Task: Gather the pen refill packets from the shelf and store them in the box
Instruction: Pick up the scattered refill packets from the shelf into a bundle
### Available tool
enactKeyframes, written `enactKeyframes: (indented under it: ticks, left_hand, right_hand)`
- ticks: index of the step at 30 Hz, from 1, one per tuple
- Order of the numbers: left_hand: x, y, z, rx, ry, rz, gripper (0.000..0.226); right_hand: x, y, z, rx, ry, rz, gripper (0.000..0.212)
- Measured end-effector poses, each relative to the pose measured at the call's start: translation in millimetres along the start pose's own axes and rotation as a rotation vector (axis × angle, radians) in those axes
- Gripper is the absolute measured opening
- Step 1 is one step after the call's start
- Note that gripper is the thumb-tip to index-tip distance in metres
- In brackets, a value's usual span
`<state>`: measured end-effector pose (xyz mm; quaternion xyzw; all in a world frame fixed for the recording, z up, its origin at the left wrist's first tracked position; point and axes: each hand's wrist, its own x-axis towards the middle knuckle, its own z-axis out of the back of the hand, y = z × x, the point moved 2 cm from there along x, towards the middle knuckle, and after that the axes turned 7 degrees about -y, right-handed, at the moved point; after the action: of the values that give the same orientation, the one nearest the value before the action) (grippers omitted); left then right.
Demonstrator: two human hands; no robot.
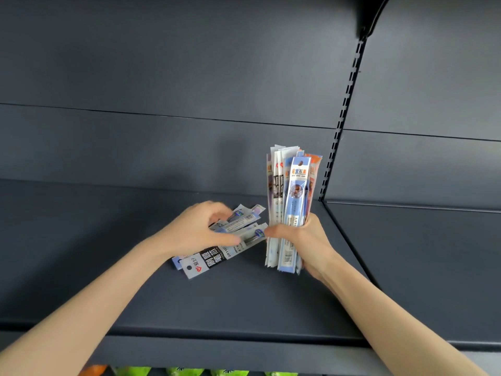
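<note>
My right hand [306,237] grips an upright bundle of pen refill packets [291,191], blue, white and orange, standing on end above the dark shelf [244,294]. To its left my left hand [198,229] presses down on several more refill packets [214,256] that lie flat on the shelf, fanned out, with a black-and-white one nearest me. The fingers curl over their far ends. The two hands almost touch. No box is in view.
The shelf's dark back panel [162,147] rises behind the hands. A slotted upright [339,131] divides this bay from the one on the right. Green and orange goods [184,371] show below the shelf's front edge.
</note>
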<state>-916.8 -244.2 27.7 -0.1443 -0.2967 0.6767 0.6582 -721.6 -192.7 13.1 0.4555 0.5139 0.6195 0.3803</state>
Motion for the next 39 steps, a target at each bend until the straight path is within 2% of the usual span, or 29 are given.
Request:
enactKeyframes:
  ticks: [2, 5, 12, 17, 21, 25, 28, 32, 35, 37, 39]
  left_hand:
    - [-6, 13, 1, 0.197, -0.001, 0.012, 0.048]
    - [-6, 21, -6, 0.261, 0.014, 0.038, 0.044]
    - [7, 25, -9, 0.103, 0.01, 0.108, 0.023]
    - [5, 24, -1, 0.037, -0.133, 0.115, 0.016]
    - [3, 10, 18, 0.087, -0.157, 0.022, 0.012]
    - [3, -13, 37, 0.151, -0.091, -0.117, 0.012]
    - [5, -33, 46, 0.137, -0.009, -0.196, 0.016]
    - [11, -54, 53, 0.033, -0.012, -0.241, 0.032]
    - [15, -57, 53, -0.049, -0.135, -0.265, 0.04]
    - [15, -55, 47, -0.191, -0.325, -0.252, 0.054]
    - [12, -53, 31, -0.455, -0.543, -0.165, 0.07]
  right_hand:
    - [0, 1, 1, -0.004, -0.02, -0.001, 0.024]
    - [0, 1, -1, -0.011, -0.037, 0.007, 0.022]
    - [-2, 0, -3, -0.038, -0.025, -0.002, 0.023]
    - [-2, 0, -4, -0.06, -0.047, -0.002, 0.024]
    - [-3, 7, -1, -0.038, -0.065, 0.038, 0.025]
    - [1, 15, 7, -0.002, -0.196, 0.143, 0.027]
    - [3, 19, 5, -0.089, -0.157, 0.202, 0.023]
    - [3, 15, -2, -0.233, -0.077, 0.195, 0.013]
    - [4, 13, -4, -0.193, -0.078, 0.161, 0.015]
    - [5, 10, -5, -0.099, -0.091, 0.11, 0.023]
    - [5, 6, -6, -0.025, -0.123, 0.058, 0.027]
